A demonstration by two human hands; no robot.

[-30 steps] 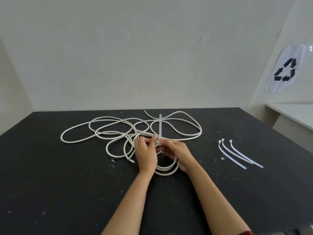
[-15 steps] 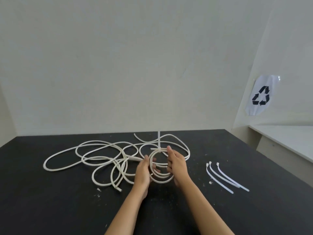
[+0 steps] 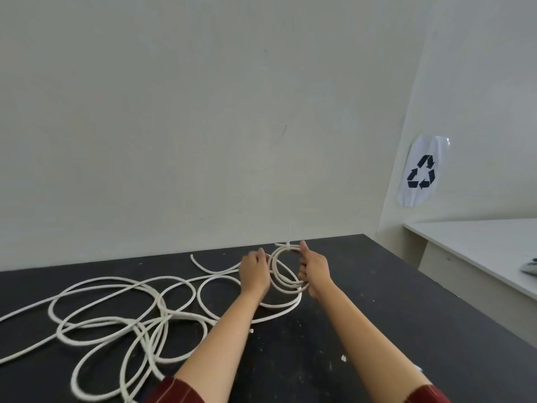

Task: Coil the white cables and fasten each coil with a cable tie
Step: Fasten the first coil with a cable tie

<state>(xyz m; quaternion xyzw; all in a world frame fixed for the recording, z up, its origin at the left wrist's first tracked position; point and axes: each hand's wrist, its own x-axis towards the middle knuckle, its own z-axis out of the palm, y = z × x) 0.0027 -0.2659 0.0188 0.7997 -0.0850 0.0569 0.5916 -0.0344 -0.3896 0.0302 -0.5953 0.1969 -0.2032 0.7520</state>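
Small white cable coil (image 3: 283, 274) at frame centre, cable tie (image 3: 287, 242) at top, gripped between left hand (image 3: 255, 271) and right hand (image 3: 315, 270), fingers mostly hidden, loose cable (image 3: 125, 312) cut off lower left.

Small white coil (image 3: 286, 271) of several loops, held upright between both hands, right fingers (image 3: 303, 276) curled round its right side, left fingertips (image 3: 261, 254) at its left edge. Cable tie (image 3: 288, 241) cinched at coil top, just left of right thumb, tail pointing up. Loose white cable (image 3: 130, 312) sprawls in tangled loops left of left fingers, flat on table.
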